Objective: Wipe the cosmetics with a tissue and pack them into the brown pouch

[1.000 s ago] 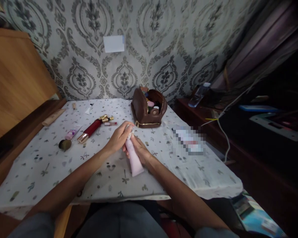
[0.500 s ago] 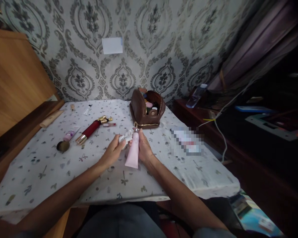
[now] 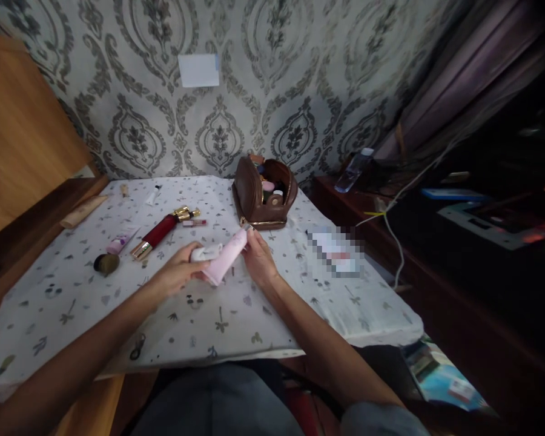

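Head view: holding a pale-pink, flat-ended plastic tube (image 3: 227,258) between the near and far edges of the white cloth-covered table (image 3: 295,306), gripping its narrow end in the right hand (image 3: 261,260), clasping a soft white wad (image 3: 204,252) against it in the left hand (image 3: 177,272). Possibly risking dropping it by pinching loosely around the wad.

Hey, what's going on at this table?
A person is handling a pale pink tube above the patterned cloth. The right hand grips its narrow end, while the left hand is at the wide end, holding a folded white wad, perhaps tissue or cloth. Just beyond, a brown bag stands open with small items inside. Over to the left lie a dark red container and a brush.
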The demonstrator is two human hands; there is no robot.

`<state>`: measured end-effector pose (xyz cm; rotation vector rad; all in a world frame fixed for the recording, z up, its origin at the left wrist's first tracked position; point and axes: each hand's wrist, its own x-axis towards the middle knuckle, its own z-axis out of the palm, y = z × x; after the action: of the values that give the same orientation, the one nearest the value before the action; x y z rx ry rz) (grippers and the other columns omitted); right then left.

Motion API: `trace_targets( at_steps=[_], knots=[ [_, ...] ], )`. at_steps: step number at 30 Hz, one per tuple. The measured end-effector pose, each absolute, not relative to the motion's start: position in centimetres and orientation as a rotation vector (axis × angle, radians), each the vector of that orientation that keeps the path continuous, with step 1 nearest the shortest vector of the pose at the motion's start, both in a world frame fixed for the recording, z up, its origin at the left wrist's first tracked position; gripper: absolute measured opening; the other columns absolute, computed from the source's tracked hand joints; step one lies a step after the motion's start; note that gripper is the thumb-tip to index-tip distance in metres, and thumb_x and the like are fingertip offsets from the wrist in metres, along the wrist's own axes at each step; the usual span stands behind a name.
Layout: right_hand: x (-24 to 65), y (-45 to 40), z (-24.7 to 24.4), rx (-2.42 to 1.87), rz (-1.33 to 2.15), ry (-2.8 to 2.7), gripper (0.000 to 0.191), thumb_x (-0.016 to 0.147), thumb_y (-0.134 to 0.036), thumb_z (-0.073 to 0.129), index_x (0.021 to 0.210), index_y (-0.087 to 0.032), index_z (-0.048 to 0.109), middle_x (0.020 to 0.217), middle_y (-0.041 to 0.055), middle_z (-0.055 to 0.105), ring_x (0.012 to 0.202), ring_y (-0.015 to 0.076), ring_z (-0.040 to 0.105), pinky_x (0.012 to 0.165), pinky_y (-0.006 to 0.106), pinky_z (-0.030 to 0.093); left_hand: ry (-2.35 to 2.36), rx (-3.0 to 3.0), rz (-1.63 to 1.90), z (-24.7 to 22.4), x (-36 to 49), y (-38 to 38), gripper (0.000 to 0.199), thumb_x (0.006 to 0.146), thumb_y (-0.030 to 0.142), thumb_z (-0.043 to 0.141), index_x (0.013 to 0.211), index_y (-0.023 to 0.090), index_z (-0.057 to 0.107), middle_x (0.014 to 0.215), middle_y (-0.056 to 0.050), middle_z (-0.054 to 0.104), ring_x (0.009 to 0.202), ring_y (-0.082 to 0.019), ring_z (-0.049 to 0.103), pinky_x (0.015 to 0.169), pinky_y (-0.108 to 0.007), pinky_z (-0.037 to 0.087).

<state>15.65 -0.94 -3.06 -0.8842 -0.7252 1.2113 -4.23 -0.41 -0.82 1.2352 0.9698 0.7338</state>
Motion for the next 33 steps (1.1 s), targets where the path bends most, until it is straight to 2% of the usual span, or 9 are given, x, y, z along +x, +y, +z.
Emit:
trace_targets(
  at_steps=[4, 6, 9, 11, 16, 18, 22, 29, 33],
  knots=[
    [16.3, -1.0, -3.6, -0.962, 1.264, -1.005, 0.038, 0.066, -0.044, 0.079, 0.094, -0.022, 0.067, 0.082, -0.0020, 0.062, 0.069, 0.0118, 0.052, 0.059, 0.022, 0.040, 1.327, 1.737, 0.680, 0.1, -8.3, 3.1, 0.032, 0.075, 0.025, 0.065, 0.105, 0.022, 0.055, 0.077, 0.003, 0.062, 0.065, -0.018, 0.062, 0.064, -0.029, 0.048],
    [16.4, -1.0, -4.0, -1.014, 1.244, -1.204, 0.035, 0.063, -0.040, 0.082, 0.088, -0.021, 0.067, 0.073, -0.0030, 0.059, 0.065, 0.0118, 0.050, 0.058, 0.024, 0.039, 1.482, 1.989, 0.670, 0.1, -9.4, 3.9, 0.027, 0.079, 0.023, 0.059, 0.106, 0.022, 0.055, 0.074, 0.002, 0.061, 0.070, -0.021, 0.062, 0.068, -0.031, 0.047],
    [16.5, -1.0, -4.6, -1.097, 1.094, -1.423, 0.028, 0.066, -0.038, 0.080, 0.083, -0.020, 0.066, 0.066, -0.0046, 0.055, 0.061, 0.0119, 0.049, 0.059, 0.025, 0.040, 1.527, 2.315, 0.758, -0.5, -9.1, 3.4, 0.026, 0.086, 0.024, 0.052, 0.111, 0.019, 0.054, 0.098, -0.006, 0.062, 0.091, -0.026, 0.061, 0.083, -0.037, 0.048],
    [16.6, -1.0, -5.0, -1.138, 1.017, -1.479, 0.025, 0.069, -0.037, 0.077, 0.085, -0.021, 0.066, 0.067, -0.0046, 0.056, 0.060, 0.0121, 0.049, 0.059, 0.025, 0.040, 1.496, 2.465, 0.812, -0.9, -7.8, 2.3, 0.031, 0.092, 0.027, 0.047, 0.120, 0.017, 0.051, 0.112, -0.012, 0.058, 0.103, -0.028, 0.057, 0.090, -0.041, 0.047],
    [16.7, -1.3, -5.0, -1.234, 0.906, -1.539, 0.019, 0.071, -0.031, 0.072, 0.085, -0.021, 0.062, 0.066, -0.0056, 0.056, 0.059, 0.0114, 0.048, 0.060, 0.024, 0.039, 1.443, 2.903, 0.794, -2.1, -3.2, -0.6, 0.037, 0.099, 0.030, 0.041, 0.130, 0.012, 0.050, 0.105, -0.016, 0.057, 0.102, -0.032, 0.054, 0.099, -0.056, 0.040],
    [16.6, -1.4, -4.7, -1.253, 0.865, -1.581, 0.014, 0.071, -0.028, 0.069, 0.077, -0.021, 0.058, 0.063, -0.0064, 0.053, 0.059, 0.0108, 0.046, 0.060, 0.023, 0.038, 1.334, 3.048, 0.764, -2.7, -1.6, -1.2, 0.037, 0.099, 0.025, 0.040, 0.132, 0.012, 0.050, 0.105, -0.016, 0.059, 0.100, -0.030, 0.054, 0.103, -0.055, 0.038],
    [16.4, -1.6, -4.5, -1.358, 0.791, -1.670, 0.014, 0.068, -0.025, 0.067, 0.072, -0.021, 0.053, 0.061, -0.0068, 0.052, 0.060, 0.0112, 0.045, 0.058, 0.022, 0.035, 1.150, 3.167, 0.682, -3.9, -0.1, -1.4, 0.035, 0.097, 0.013, 0.039, 0.128, 0.010, 0.053, 0.111, -0.015, 0.061, 0.102, -0.028, 0.055, 0.100, -0.046, 0.043],
    [16.2, -1.5, -5.0, -1.476, 0.762, -1.689, 0.018, 0.071, -0.026, 0.075, 0.082, -0.021, 0.063, 0.070, -0.0042, 0.060, 0.066, 0.0129, 0.055, 0.064, 0.024, 0.040, 1.282, 3.179, 0.576, -3.7, -3.6, 0.5, 0.023, 0.095, 0.015, 0.047, 0.113, 0.015, 0.062, 0.102, -0.012, 0.066, 0.100, -0.028, 0.059, 0.104, -0.050, 0.039],
    [16.3, -1.3, -5.0, -1.493, 0.585, -1.824, 0.015, 0.073, -0.028, 0.079, 0.074, -0.020, 0.067, 0.082, 0.0021, 0.063, 0.081, 0.0175, 0.058, 0.071, 0.027, 0.042, 1.417, 3.103, 0.516, -3.6, -6.7, 2.2, 0.021, 0.097, 0.020, 0.045, 0.109, 0.017, 0.061, 0.102, -0.012, 0.065, 0.100, -0.029, 0.058, 0.101, -0.051, 0.040]
  ],
)
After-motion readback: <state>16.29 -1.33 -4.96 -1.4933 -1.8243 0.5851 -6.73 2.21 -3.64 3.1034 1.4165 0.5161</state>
